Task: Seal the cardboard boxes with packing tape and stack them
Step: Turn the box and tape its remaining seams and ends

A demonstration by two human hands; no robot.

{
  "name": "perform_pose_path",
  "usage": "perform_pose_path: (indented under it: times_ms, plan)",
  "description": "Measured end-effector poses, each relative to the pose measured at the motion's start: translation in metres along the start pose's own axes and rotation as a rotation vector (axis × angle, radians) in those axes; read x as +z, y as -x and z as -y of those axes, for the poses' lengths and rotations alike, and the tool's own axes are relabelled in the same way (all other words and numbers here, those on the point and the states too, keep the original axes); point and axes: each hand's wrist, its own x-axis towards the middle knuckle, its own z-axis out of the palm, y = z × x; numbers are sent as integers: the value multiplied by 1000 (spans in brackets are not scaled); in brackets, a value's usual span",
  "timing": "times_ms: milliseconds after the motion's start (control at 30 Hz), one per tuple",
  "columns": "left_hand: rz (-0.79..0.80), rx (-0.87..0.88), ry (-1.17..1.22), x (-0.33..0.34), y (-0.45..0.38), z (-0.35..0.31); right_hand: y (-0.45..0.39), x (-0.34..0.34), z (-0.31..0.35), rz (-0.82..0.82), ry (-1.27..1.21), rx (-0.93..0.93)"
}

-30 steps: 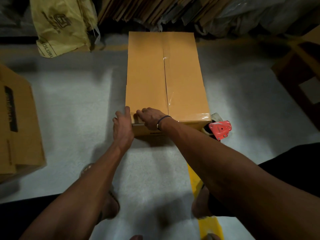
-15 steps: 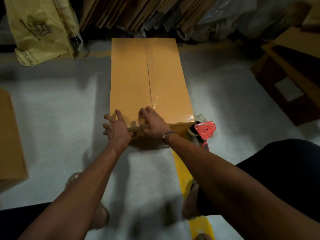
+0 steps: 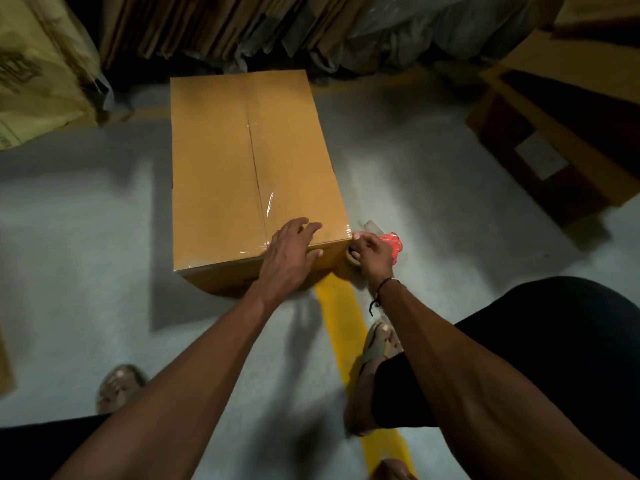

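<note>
A closed brown cardboard box (image 3: 221, 174) stands on the grey floor, with clear tape along its centre seam and across its near edge. My left hand (image 3: 289, 251) lies flat on the box's near right corner, fingers spread. Just past that corner my right hand (image 3: 372, 252) closes around the red tape dispenser (image 3: 393, 244), which sits on the floor against the box's right side. The roll under the hand is mostly hidden.
Flattened cardboard sheets (image 3: 207, 26) lean along the back wall, beside a yellow bag (image 3: 38, 64) at far left. Open cardboard boxes (image 3: 561, 133) lie at right. A yellow floor line (image 3: 343, 320) runs toward me between my feet.
Both hands left the near left part of the box's edge. My left hand slid right onto the near right corner; my right hand moved off the box onto the dispenser.
</note>
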Motion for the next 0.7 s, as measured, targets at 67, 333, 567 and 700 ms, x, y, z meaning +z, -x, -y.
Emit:
perform_pose_path:
  times_ms: [67,333,567,700]
  plan:
    - [-6,27,28,2,-12,-11,0,4,0,28,-253,137]
    - [137,70,-47,18,-41,-33,-19,3,-12,67,-122,111]
    - [186,96,-129,18,-41,-30,7,0,-17,86,447,-380]
    - [221,88,-108,17,-44,-29,13,8,-19,97,548,-397]
